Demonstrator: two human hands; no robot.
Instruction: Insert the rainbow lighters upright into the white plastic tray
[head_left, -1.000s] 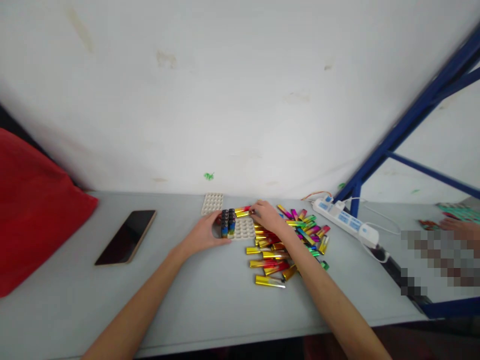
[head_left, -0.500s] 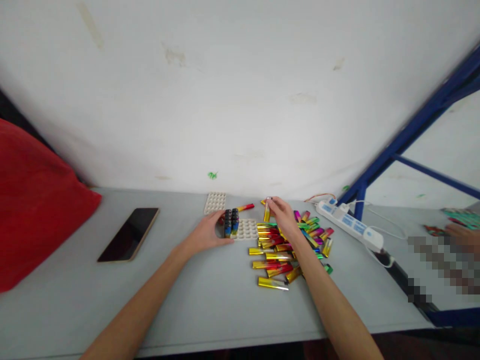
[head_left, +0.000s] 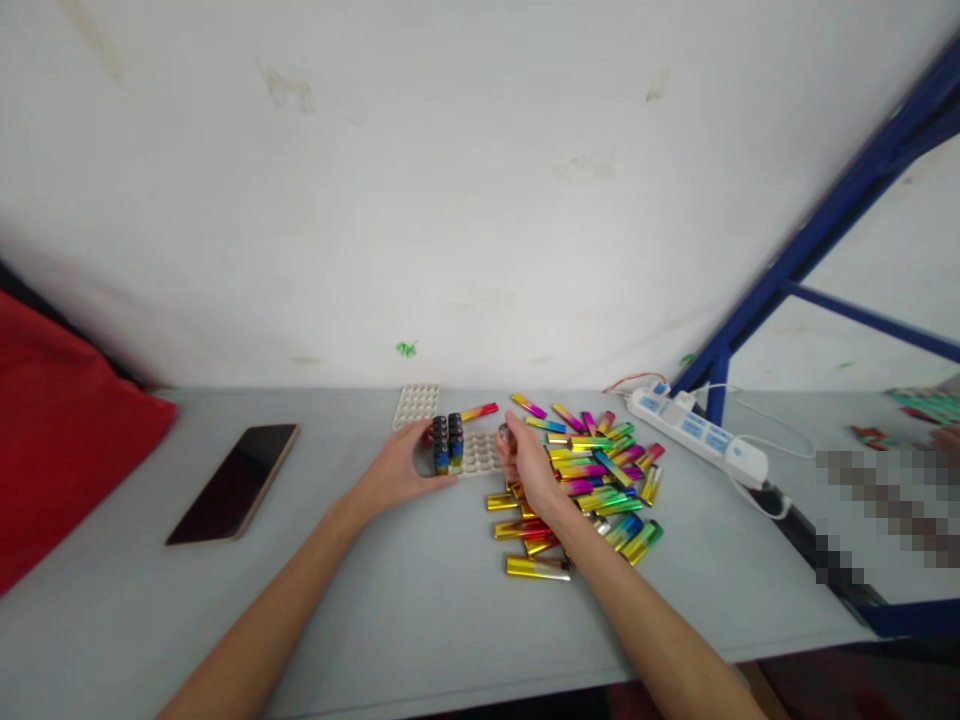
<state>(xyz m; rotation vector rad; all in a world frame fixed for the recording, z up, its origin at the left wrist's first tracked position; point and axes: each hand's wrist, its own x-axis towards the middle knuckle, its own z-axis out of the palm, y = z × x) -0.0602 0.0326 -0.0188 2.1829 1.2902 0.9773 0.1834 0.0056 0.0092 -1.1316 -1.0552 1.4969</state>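
On the table, a white dimpled tray [head_left: 482,455] has several shiny battery-like cylinders [head_left: 448,443] standing upright at its left end, dark-topped with blue and yellow sides. My left hand [head_left: 401,465] curls around that end, thumb along the near edge and fingers behind the cylinders. Over the tray's right end, my right hand [head_left: 529,462] pinches a battery-like cylinder [head_left: 504,432]; only its silvery end shows and my fingers hide the rest. A loose pile of metallic gold, red, green, blue and purple cylinders [head_left: 538,568] lies around and beneath my right forearm.
A second dimpled tray [head_left: 417,405] lies near the wall, with a red-gold cylinder [head_left: 480,411] close by. To the left are a dark phone [head_left: 236,485] and red fabric [head_left: 67,440]. A white power strip [head_left: 697,437] with cables lies beside the blue metal frame [head_left: 716,385].
My right hand has moved left and down from the pile's far side to the tray's right end, carrying a cylinder. My left hand stays at the tray. The view has shifted slightly.
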